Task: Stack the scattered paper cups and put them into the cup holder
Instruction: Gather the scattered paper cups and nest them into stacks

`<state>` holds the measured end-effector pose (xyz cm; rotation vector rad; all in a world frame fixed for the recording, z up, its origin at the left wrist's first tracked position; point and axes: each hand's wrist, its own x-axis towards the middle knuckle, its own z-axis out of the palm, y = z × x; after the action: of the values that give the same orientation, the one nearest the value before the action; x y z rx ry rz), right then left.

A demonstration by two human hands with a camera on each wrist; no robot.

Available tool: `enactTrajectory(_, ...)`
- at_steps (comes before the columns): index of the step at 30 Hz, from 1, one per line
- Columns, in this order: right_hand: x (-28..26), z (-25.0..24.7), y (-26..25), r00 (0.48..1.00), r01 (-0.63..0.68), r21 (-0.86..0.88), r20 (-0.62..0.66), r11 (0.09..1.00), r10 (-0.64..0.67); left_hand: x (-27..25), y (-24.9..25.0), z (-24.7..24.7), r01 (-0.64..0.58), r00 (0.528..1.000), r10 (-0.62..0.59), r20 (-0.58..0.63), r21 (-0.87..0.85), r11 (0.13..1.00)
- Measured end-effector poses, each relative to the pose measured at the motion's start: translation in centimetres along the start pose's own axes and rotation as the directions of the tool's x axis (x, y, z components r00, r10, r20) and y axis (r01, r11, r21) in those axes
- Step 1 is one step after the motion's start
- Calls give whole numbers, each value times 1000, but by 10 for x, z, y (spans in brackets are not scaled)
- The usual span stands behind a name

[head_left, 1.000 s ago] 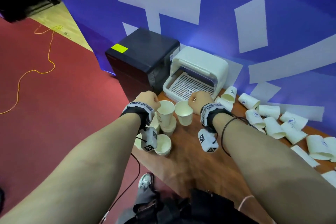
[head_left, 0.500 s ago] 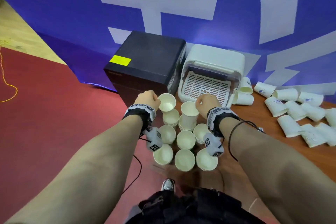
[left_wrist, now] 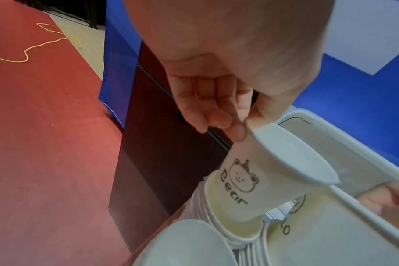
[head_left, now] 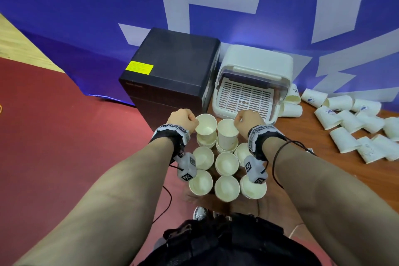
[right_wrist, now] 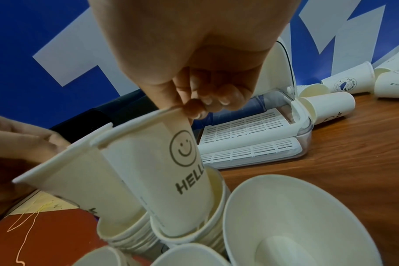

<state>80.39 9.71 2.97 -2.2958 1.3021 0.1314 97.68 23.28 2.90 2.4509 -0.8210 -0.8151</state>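
Note:
My left hand (head_left: 183,117) (left_wrist: 244,124) pinches the rim of a white "Bear" paper cup (head_left: 206,125) (left_wrist: 262,180), its base partly inside a stack of cups (head_left: 206,141) (left_wrist: 239,232). My right hand (head_left: 246,117) (right_wrist: 182,108) pinches the rim of a white "HELLO" smiley cup (head_left: 227,131) (right_wrist: 171,180), partly lowered into a neighbouring stack (head_left: 227,147) (right_wrist: 194,239). Several more upright stacks (head_left: 226,163) stand in rows nearer to me. The white cup holder (head_left: 252,84) (right_wrist: 251,142) with a slotted tray sits just behind the held cups.
A black box (head_left: 172,67) with a yellow label stands left of the cup holder. Many loose cups (head_left: 349,127) (right_wrist: 330,106) lie on their sides on the brown table (head_left: 334,170) to the right. Blue banner behind; red floor (head_left: 64,136) left of the table edge.
The view shifted right and down, bringing the rows of stacks into sight. Both hands have lowered their cups onto the two rear stacks.

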Motion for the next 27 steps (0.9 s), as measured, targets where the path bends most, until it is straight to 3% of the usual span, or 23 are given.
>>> enactTrajectory(7,-3,1,10,999,-28,-23,28,999,29,-3,-4,9,22,989,-28,147,43,999)
enactTrajectory(18,-7,8,10,991,-47,-2,123,999,46,-7,-5,10,35,991,-43,127,66,997)
enactTrajectory(27,-31,15,48,982,-161,-7,101,987,161,-12,28,33,-173,966,119,229,235,956)
